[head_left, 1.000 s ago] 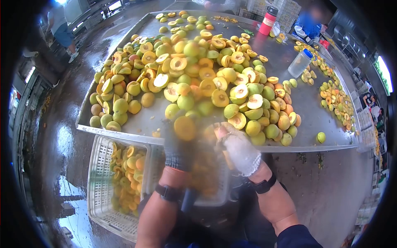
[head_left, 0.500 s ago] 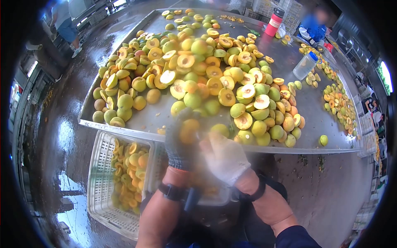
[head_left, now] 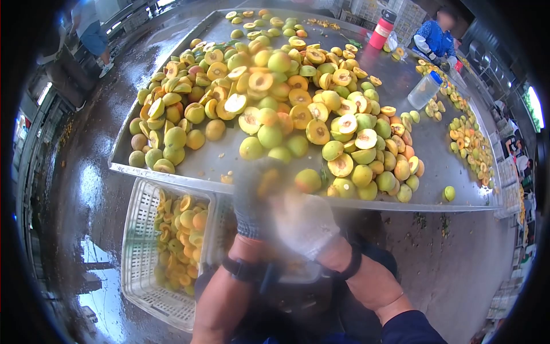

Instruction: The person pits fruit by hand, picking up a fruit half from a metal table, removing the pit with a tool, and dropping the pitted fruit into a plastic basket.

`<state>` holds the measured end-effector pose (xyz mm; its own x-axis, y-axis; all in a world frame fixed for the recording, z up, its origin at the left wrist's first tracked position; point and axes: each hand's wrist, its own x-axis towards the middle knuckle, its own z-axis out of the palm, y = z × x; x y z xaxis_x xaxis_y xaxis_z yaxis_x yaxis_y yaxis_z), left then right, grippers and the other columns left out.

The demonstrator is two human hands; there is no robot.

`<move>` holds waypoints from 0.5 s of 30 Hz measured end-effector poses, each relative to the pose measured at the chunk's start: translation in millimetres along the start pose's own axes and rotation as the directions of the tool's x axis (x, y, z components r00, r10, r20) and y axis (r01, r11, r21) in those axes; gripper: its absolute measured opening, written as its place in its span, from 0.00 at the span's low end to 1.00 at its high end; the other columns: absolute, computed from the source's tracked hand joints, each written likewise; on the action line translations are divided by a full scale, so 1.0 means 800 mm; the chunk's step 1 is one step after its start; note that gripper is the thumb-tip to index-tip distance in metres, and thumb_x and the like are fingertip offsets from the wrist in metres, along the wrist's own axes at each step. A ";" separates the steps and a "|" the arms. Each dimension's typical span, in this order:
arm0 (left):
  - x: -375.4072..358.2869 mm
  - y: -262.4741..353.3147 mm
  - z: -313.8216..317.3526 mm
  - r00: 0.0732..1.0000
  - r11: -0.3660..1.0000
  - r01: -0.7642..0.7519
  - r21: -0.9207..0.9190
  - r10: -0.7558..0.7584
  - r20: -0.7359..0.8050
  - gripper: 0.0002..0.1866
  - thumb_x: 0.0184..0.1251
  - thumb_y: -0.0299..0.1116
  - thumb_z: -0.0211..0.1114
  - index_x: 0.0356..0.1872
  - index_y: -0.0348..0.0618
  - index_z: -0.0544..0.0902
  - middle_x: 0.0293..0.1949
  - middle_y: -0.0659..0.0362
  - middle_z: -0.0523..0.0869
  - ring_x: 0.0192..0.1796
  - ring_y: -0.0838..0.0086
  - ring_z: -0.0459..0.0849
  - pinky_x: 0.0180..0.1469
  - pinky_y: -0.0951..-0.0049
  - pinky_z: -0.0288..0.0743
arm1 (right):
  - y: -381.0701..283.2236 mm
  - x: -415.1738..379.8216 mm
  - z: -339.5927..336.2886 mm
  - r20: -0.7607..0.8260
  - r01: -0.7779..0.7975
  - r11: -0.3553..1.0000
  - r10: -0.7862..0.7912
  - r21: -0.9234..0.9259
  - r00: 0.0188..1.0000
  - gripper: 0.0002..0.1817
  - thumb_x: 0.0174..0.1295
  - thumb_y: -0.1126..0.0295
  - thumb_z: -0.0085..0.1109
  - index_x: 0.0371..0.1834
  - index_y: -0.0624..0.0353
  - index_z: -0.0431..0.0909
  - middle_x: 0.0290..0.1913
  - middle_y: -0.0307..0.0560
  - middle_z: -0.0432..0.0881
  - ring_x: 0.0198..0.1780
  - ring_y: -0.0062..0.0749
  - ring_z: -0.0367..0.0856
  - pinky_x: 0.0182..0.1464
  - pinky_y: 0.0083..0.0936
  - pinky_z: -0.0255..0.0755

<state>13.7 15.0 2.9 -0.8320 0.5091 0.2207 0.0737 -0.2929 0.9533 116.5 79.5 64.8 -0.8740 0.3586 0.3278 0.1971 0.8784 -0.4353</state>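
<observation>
My left hand (head_left: 250,200), in a dark grey glove, is closed around a yellow-orange peach (head_left: 268,182) at the table's front edge; a blurry patch covers it. Against it is my right hand (head_left: 306,225) in a white glove, fingers curled together. What the right fingers hold, if anything, is too blurred to make out. Just beyond both hands, a large heap of whole and halved peaches (head_left: 269,136) spreads over the metal table (head_left: 197,162). One whole peach (head_left: 307,180) lies close to my right hand.
Below the table's left front stands a white plastic crate (head_left: 137,252) with peach halves inside. A clear blue-capped bottle (head_left: 423,93) and a red bottle (head_left: 382,31) stand on the table. At the far right a person in blue (head_left: 433,40) sits beside more fruit.
Both hands stay together at the table edge; my right hand has shifted slightly left and down, closer to the left. The person in blue has leaned, and their hands now show.
</observation>
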 end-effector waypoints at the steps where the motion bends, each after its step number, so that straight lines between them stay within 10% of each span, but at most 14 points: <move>1: -0.003 -0.004 -0.004 1.000 1.000 0.015 -0.016 -0.015 0.003 0.21 0.77 0.43 0.57 0.57 0.35 0.79 0.50 0.48 0.87 0.52 0.60 0.87 0.57 0.60 0.82 | 0.001 0.000 0.000 0.036 0.000 1.000 0.000 0.008 0.999 0.13 0.71 0.58 0.59 0.36 0.57 0.79 0.23 0.57 0.81 0.28 0.58 0.84 0.32 0.49 0.77; 6: -0.005 0.012 -0.022 0.970 0.974 -0.133 0.183 0.090 0.228 0.15 0.75 0.36 0.62 0.54 0.37 0.81 0.49 0.50 0.88 0.51 0.61 0.88 0.56 0.62 0.83 | 0.012 0.014 -0.021 0.284 0.078 0.996 -0.063 -0.042 0.957 0.17 0.72 0.55 0.56 0.35 0.58 0.80 0.26 0.58 0.84 0.32 0.57 0.86 0.34 0.49 0.79; 10: 0.027 0.047 -0.033 0.720 0.679 -0.625 0.385 0.310 0.621 0.12 0.72 0.27 0.66 0.54 0.38 0.81 0.49 0.51 0.88 0.51 0.64 0.88 0.56 0.64 0.84 | 0.035 0.019 -0.026 0.367 0.055 0.994 -0.087 0.097 0.926 0.20 0.74 0.53 0.54 0.35 0.59 0.81 0.28 0.61 0.85 0.34 0.58 0.86 0.38 0.50 0.79; 13: 0.018 0.020 -0.002 0.937 0.946 -0.276 0.170 0.225 0.269 0.12 0.69 0.22 0.68 0.51 0.36 0.82 0.45 0.53 0.90 0.52 0.66 0.89 0.54 0.65 0.85 | 0.042 0.025 -0.028 0.436 -0.336 0.809 0.111 0.482 0.893 0.22 0.78 0.53 0.51 0.40 0.62 0.83 0.31 0.61 0.86 0.33 0.58 0.86 0.39 0.46 0.78; 15: 0.015 0.015 0.000 0.936 0.912 -0.324 0.251 0.271 0.225 0.13 0.70 0.30 0.71 0.50 0.34 0.81 0.43 0.52 0.90 0.50 0.67 0.90 0.53 0.67 0.85 | 0.045 0.027 -0.035 0.558 -0.481 0.650 0.104 0.589 0.823 0.22 0.79 0.54 0.51 0.43 0.63 0.83 0.31 0.58 0.86 0.33 0.54 0.86 0.41 0.43 0.77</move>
<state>4.2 17.5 17.3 -0.6353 0.5791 0.5109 0.4747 -0.2290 0.8498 116.9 127.6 80.3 -0.9468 0.2104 -0.2435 0.2874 0.2121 -0.9340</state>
